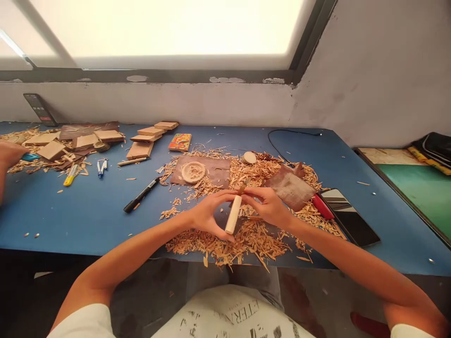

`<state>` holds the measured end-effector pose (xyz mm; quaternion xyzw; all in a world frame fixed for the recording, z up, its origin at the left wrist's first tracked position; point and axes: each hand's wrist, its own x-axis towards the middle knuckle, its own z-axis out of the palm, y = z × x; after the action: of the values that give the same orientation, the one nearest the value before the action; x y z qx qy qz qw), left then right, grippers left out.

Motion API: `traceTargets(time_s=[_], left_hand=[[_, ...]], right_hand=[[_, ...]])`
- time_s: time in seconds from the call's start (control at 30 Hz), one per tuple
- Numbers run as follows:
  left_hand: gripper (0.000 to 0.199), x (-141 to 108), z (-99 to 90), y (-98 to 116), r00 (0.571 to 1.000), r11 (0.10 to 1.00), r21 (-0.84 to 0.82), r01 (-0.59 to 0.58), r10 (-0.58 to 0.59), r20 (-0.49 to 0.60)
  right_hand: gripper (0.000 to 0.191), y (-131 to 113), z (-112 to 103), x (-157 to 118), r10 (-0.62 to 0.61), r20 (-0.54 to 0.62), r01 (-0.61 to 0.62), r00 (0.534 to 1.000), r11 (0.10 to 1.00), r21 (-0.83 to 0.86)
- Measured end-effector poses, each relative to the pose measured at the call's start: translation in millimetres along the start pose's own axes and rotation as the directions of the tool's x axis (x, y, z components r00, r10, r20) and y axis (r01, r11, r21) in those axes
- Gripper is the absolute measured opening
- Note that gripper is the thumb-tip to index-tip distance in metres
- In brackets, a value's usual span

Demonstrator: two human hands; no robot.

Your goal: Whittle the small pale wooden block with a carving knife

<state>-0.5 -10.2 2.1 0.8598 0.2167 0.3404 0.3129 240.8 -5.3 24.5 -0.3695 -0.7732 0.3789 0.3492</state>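
Note:
A pale, squared wooden stick (234, 216) is held up over the shavings, its near end tilted toward me. My left hand (211, 213) grips it lengthwise, thumb under the near end and fingertips at the far end. At that far end is a small brown piece (243, 187), too small to identify. My right hand (269, 206) pinches there from the other side, fingertips meeting those of my left hand. Below and around both hands lies a heap of wood shavings (246, 244). Beyond them, a round carved wooden dish (193, 172) rests on brown sandpaper (218, 171).
A black marker (141, 195), pens (102, 168) and a yellow cutter (71, 175) lie leftward. Wooden blocks (141, 149) are stacked behind. Another person's hand (12, 152) is at far left. A phone (348, 217) and crumpled sandpaper (291, 187) lie rightward.

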Motion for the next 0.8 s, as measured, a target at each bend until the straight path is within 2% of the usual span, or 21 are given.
traceTargets(time_s=[0.1,0.17,0.23,0.3,0.37,0.4,0.5,0.6,0.73,0.8], left_hand=[[0.098,2,-3.8,0,0.996,0.999,0.027,0.046,-0.044,-0.072],[0.095,3,-4.4,0,0.985,0.995,0.035,0.095,-0.089,-0.147],[0.091,4,-3.8,0,0.963,0.987,0.022,0.157,-0.148,-0.226],[0.086,4,-2.7,-1,0.935,0.978,-0.008,0.210,-0.203,-0.290],[0.084,5,-1.3,-1,0.912,0.970,-0.052,0.238,-0.241,-0.331],[0.084,5,-0.3,-1,0.906,0.967,-0.075,0.244,-0.255,-0.339],[0.084,5,4.1,3,0.910,0.966,-0.103,0.236,-0.257,-0.325],[0.086,3,9.7,7,0.922,0.971,-0.055,0.234,-0.239,-0.305],[0.081,-1,12.0,6,0.921,0.971,0.020,0.239,-0.220,-0.321],[0.070,0,9.7,3,0.911,0.973,-0.019,0.231,-0.223,-0.348]], right_hand=[[0.036,3,3,0,-0.022,-0.056,0.022,0.998,1.000,0.001],[0.047,6,4,-4,-0.096,-0.082,0.091,0.992,0.994,-0.065],[0.059,8,9,-10,-0.226,-0.041,0.218,0.973,0.965,-0.149],[0.085,10,17,-17,-0.317,0.055,0.321,0.947,0.925,-0.201],[0.111,12,27,-22,-0.315,0.115,0.334,0.942,0.909,-0.250],[0.116,13,31,-23,-0.294,0.115,0.315,0.949,0.907,-0.278],[0.112,16,41,-24,-0.252,0.065,0.259,0.966,0.909,-0.327],[0.101,17,43,-22,-0.253,0.025,0.247,0.967,0.915,-0.319],[0.074,11,36,-17,-0.184,-0.052,0.167,0.982,0.959,-0.231],[0.052,9,30,-13,-0.113,-0.108,0.095,0.988,0.983,-0.158]])
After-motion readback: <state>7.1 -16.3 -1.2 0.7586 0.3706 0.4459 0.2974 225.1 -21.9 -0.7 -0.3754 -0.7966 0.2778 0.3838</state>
